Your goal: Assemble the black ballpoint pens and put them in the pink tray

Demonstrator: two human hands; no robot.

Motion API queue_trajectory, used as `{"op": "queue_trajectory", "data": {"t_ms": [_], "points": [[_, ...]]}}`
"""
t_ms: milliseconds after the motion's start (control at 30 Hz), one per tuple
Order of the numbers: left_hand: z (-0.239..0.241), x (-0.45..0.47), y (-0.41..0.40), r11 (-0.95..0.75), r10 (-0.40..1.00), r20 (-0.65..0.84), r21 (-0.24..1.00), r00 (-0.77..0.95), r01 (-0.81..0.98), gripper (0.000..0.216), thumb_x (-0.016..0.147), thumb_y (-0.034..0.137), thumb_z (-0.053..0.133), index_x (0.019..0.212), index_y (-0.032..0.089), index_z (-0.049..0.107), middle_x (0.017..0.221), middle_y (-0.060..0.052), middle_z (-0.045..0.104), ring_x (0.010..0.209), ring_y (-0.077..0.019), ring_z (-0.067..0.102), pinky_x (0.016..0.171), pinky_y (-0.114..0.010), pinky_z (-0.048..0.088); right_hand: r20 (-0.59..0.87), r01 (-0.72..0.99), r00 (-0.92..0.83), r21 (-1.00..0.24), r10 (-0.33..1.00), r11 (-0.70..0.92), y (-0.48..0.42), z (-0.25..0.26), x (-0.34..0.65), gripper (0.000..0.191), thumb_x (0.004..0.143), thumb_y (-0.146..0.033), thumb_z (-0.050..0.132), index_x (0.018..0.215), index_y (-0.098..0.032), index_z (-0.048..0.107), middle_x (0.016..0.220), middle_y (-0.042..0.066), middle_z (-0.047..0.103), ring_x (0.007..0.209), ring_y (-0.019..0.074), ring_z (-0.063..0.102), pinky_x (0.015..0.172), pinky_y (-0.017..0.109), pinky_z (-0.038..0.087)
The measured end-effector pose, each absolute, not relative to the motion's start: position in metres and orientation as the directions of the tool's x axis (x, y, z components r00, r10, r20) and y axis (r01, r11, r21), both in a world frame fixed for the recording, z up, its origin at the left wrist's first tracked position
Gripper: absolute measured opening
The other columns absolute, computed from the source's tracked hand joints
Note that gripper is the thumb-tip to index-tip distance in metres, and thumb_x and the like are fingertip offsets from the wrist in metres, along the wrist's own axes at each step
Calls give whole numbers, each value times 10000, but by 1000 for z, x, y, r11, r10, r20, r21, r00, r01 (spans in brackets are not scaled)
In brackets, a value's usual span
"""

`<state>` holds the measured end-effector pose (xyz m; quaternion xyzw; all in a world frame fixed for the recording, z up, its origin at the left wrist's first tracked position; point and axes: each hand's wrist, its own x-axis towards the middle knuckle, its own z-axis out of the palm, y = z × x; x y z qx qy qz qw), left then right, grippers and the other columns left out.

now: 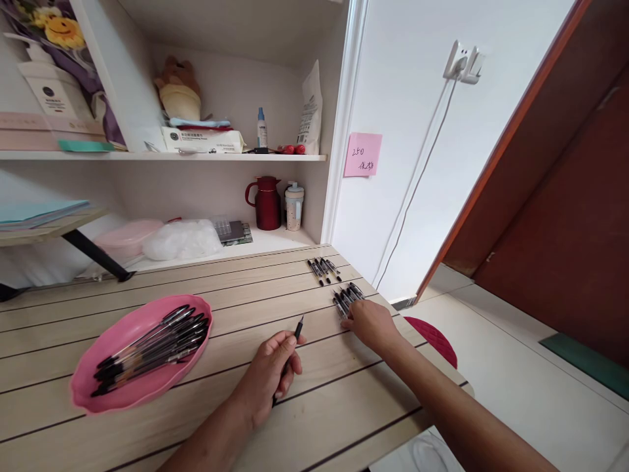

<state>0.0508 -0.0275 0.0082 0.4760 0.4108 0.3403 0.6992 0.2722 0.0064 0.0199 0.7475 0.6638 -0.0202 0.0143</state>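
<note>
My left hand rests on the wooden table, closed round a black pen whose tip points up and away. My right hand reaches to the table's right side, fingers curled onto a cluster of black pen caps. A second small group of caps lies just beyond it. A pink oval tray at the left holds several black pens.
Shelves behind the table carry a red jug, a cup, a pink box, a plastic bag and other items. A pink note sticks to the wall. A red stool stands by the table's right edge.
</note>
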Motion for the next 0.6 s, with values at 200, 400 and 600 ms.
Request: {"op": "queue_trajectory", "data": {"t_ms": [200,400,600], "points": [[8,50,-26,318,864,-251,944,436,-85,337,781,443,475,975,173,527,578,52,489,324,-8,256,317,-159,138,-37,991,127,-27,991,-128,6,17,273,212,758,-362,528,769,-171,621,843,90,646,826,231,594,606,271,369],[8,50,-27,315,865,-248,945,435,-86,333,786,444,468,976,178,530,578,54,488,327,-9,253,318,-159,140,-11,989,134,-64,991,-135,1,14,273,174,769,-327,510,771,-187,614,853,75,646,821,213,589,596,259,348],[8,52,-28,321,865,-260,944,429,-76,337,777,448,479,974,181,538,577,55,484,326,-9,256,317,-158,142,81,990,89,-119,993,-79,-6,14,273,175,763,-218,474,861,-244,616,844,29,650,801,184,584,571,246,301]]}}
